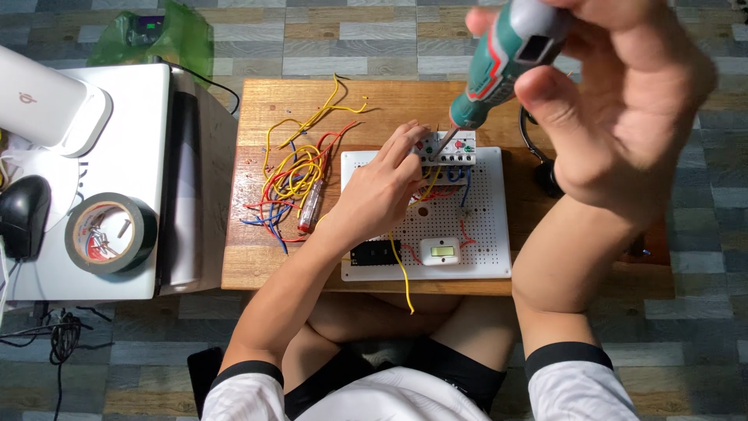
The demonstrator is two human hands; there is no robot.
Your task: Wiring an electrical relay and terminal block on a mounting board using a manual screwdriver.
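At upper right of the frame, your right hand point(623, 101) closes thumb and fingers round the green-handled screwdriver point(499, 62), held steeply so its tip meets the top of the white terminal block point(449, 150). Centre frame, your left hand point(382, 187) rests curled fingertips on that block, holding nothing, apparently steadying it on the white perforated board point(483, 234). Left of it: loose wires point(292, 175), tape roll point(109, 232).

Loose wires point(292, 175) crowding the board's point(487, 234) left; bare wood in front.
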